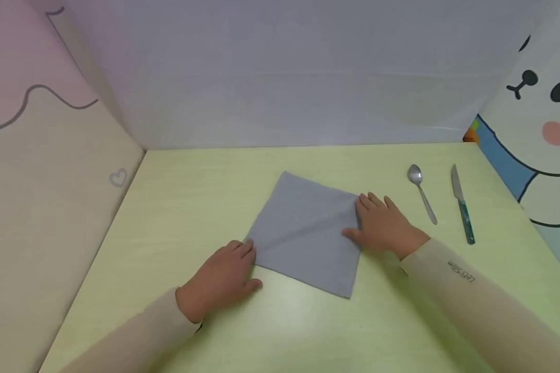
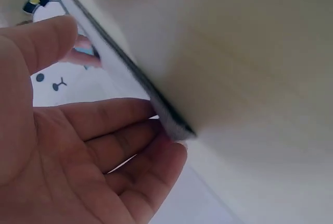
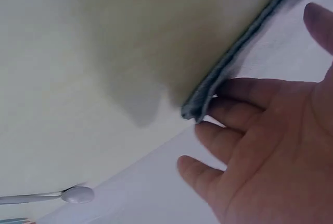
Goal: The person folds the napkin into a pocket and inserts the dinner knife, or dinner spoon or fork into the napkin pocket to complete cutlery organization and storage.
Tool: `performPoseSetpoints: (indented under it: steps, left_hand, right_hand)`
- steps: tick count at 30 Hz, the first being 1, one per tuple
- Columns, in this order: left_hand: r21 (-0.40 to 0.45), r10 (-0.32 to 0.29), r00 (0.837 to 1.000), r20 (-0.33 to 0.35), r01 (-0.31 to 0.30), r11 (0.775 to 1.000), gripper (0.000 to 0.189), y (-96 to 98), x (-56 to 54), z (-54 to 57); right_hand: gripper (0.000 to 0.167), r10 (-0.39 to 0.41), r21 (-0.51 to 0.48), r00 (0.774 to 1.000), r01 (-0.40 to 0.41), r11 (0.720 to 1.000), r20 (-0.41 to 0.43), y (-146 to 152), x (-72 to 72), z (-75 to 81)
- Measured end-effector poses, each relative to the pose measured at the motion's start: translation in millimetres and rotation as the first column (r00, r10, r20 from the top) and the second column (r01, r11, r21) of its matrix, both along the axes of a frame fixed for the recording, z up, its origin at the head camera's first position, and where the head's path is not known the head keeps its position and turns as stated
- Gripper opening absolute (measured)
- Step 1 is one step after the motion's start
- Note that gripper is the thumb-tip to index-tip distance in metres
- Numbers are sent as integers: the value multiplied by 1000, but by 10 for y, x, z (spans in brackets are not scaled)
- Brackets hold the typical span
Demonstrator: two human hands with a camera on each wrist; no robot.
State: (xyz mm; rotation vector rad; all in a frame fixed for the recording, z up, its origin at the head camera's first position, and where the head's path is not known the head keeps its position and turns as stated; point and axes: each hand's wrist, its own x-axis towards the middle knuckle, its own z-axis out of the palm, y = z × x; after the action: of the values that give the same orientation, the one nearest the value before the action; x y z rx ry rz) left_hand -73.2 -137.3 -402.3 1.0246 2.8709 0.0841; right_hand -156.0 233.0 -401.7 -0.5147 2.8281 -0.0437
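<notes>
A grey cloth napkin (image 1: pixel 303 233) lies spread on the table in the head view, turned at a slant, a faint crease running across it. My left hand (image 1: pixel 224 277) rests at its left corner, fingertips on the cloth and thumb held apart. At the right corner my right hand (image 1: pixel 383 224) touches the cloth with extended fingers, its thumb over the surface. In the left wrist view, fingertips (image 2: pixel 174 153) meet the napkin's corner (image 2: pixel 179 129). The right wrist view shows the layered edge of the napkin (image 3: pixel 200 101) against straight fingers.
A metal spoon (image 1: pixel 415 175) lies right of the napkin, beyond the right hand. Farther right is a table knife (image 1: pixel 462 204) with a green handle. Panels printed with cartoon drawings flank the pale table (image 1: pixel 191 197), and a white sheet (image 1: pixel 284 103) hangs behind it.
</notes>
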Motion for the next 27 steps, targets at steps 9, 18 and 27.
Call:
performPoseSetpoints:
  steps: [9, 18, 27]
  left_hand:
    - [31, -102, 994, 25, 101, 994, 46, 149, 158, 167]
    - [5, -113, 982, 150, 113, 994, 59, 254, 222, 210]
    - [47, -170, 979, 112, 166, 985, 46, 266, 192, 204]
  right_hand:
    - [90, 42, -79, 992, -33, 996, 123, 12, -448, 26]
    - [82, 80, -65, 996, -77, 995, 47, -115, -462, 19]
    - [85, 88, -108, 995, -83, 991, 40, -132, -451, -36]
